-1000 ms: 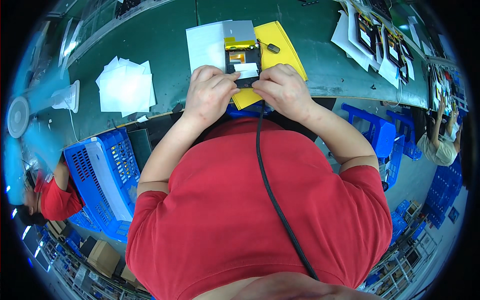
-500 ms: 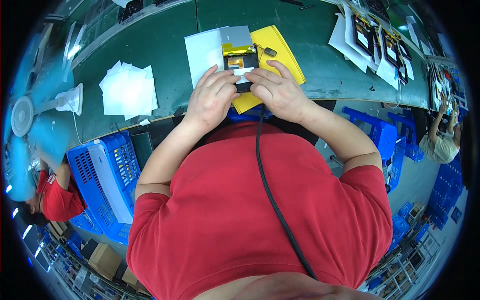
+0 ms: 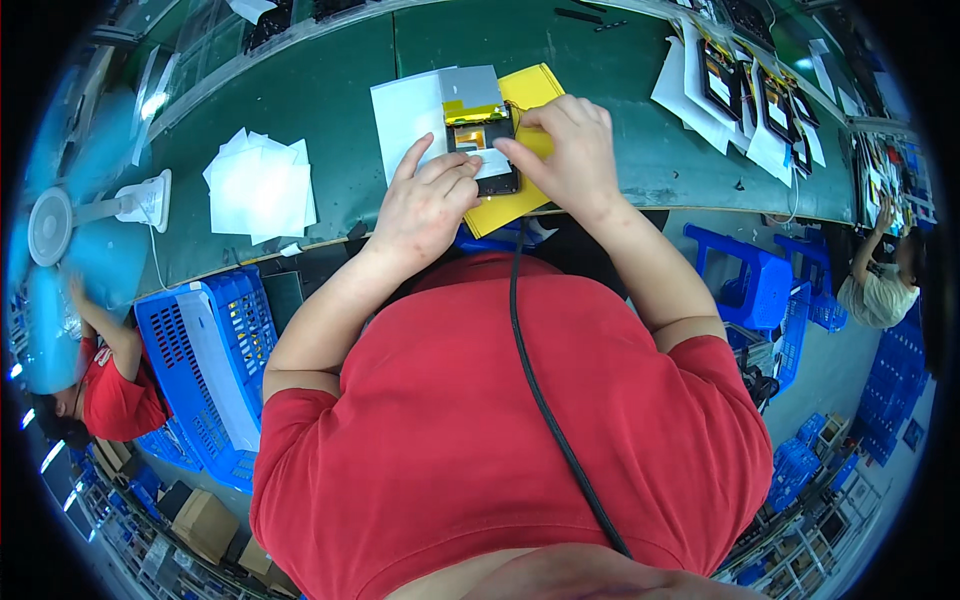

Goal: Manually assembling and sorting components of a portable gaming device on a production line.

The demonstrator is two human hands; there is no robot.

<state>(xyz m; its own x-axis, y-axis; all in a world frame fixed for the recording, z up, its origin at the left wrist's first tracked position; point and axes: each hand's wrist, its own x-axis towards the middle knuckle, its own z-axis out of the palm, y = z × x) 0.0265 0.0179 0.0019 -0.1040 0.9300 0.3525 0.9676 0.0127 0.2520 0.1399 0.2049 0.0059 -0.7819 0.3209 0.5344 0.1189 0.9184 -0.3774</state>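
Observation:
An opened flat electronic device lies in front of me, with a black housing, an orange flex piece and yellow tape along its far part. A grey panel extends beyond the tape. My left hand rests its fingertips on a white strip across the housing, fingers spread. At the device's right side, my right hand has curled fingers by the thin wires; whatever is in them is hidden. Beneath lie a white sheet and a yellow folder.
To the left lie stacked white sheets and a fan. Several similar devices rest on papers at the far right. Blue baskets and a blue stool stand below the green table. Other people sit at both sides.
My right hand has lifted off the white strip and moved up and right to the wires, covering the small dark part there. The left hand stays on the strip.

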